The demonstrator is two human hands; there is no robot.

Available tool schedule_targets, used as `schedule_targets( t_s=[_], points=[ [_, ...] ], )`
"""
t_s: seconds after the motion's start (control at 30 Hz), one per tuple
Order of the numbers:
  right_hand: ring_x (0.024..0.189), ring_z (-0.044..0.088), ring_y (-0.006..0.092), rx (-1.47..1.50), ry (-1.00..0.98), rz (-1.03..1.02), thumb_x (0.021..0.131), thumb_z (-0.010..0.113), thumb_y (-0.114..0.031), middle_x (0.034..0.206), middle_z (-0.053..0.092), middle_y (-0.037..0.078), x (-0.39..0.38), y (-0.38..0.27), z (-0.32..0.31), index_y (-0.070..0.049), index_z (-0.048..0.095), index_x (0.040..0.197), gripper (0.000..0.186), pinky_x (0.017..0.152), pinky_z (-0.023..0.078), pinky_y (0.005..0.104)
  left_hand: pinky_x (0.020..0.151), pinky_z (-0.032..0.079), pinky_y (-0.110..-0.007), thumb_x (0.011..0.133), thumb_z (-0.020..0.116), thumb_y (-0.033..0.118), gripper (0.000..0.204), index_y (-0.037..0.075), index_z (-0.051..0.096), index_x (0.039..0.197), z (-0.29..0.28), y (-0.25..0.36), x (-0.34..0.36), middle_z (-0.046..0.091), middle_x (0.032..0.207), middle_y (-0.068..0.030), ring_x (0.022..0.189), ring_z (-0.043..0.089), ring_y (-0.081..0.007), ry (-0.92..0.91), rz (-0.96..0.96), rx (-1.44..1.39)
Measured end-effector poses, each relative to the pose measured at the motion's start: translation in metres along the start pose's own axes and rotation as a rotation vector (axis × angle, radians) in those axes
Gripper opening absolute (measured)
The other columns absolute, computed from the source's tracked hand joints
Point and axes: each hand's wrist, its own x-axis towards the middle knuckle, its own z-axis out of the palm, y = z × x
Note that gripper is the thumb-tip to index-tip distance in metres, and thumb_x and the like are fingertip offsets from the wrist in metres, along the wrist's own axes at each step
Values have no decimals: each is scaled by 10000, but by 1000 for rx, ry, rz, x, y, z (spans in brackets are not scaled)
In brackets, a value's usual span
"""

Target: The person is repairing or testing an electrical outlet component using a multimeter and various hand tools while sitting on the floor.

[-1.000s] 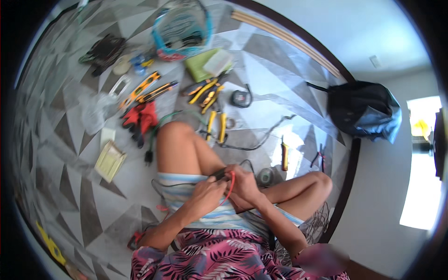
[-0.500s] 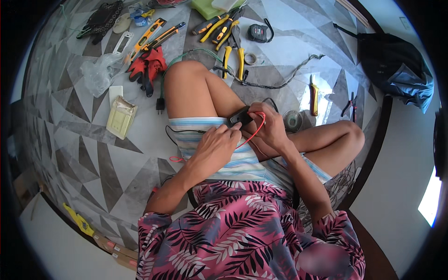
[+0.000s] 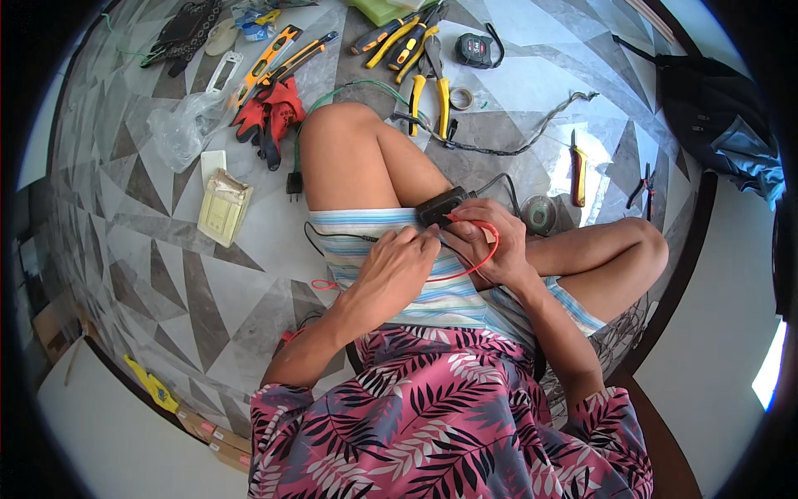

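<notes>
A small black box with a dark cord rests above my lap, between my raised knee and my right hand. My right hand is closed round a red lead, whose end meets the near side of the box. The lead loops down from there and runs left across my striped shorts. My left hand has its fingers curled together just below the box; what they pinch, if anything, is hidden. A thin black lead reaches this hand from the left.
Yellow-handled pliers, a tape measure and a twisted cable lie ahead. Red-and-black gloves, orange cutters and a cream switch plate are left. A yellow-handled knife and backpack lie right.
My right hand has turned and slid slightly down, baring the red lead's end against the box. My left fingers have drawn back a little from the box. The whole view has shifted slightly.
</notes>
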Motion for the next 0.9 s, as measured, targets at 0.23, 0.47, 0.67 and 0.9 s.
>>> schedule_targets(
  t_s=[0.23,0.47,0.67,0.9],
  points=[
    [835,703,330,-15,-77,31,878,704,7,982,696,165,6,5,9,1,661,1006,135,726,571,384,857,499,-448,843,586,-14,185,-28,589,1028,-1,0,2,649,948,-167,961,612,-328,-3,-27,1],
    [889,707,325,-101,-178,78,798,791,-4,1004,698,148,10,2,15,-17,657,1033,271,781,573,388,851,506,-436,787,611,11,205,-28,609,989,9,-6,-2,659,937,-153,944,616,-315,32,-12,23],
    [961,709,281,-128,-230,192,823,700,39,1023,713,125,3,5,15,-14,677,1048,232,836,562,355,835,502,-414,786,623,110,209,11,670,965,26,-6,-3,686,881,-109,937,639,-265,34,-63,86],
    [955,714,292,-228,-246,161,923,622,40,1043,713,154,3,8,12,18,666,1055,141,846,558,367,751,438,-368,778,634,187,144,58,693,807,51,-1,-2,662,779,-69,869,607,-238,257,-33,211]
  ],
)
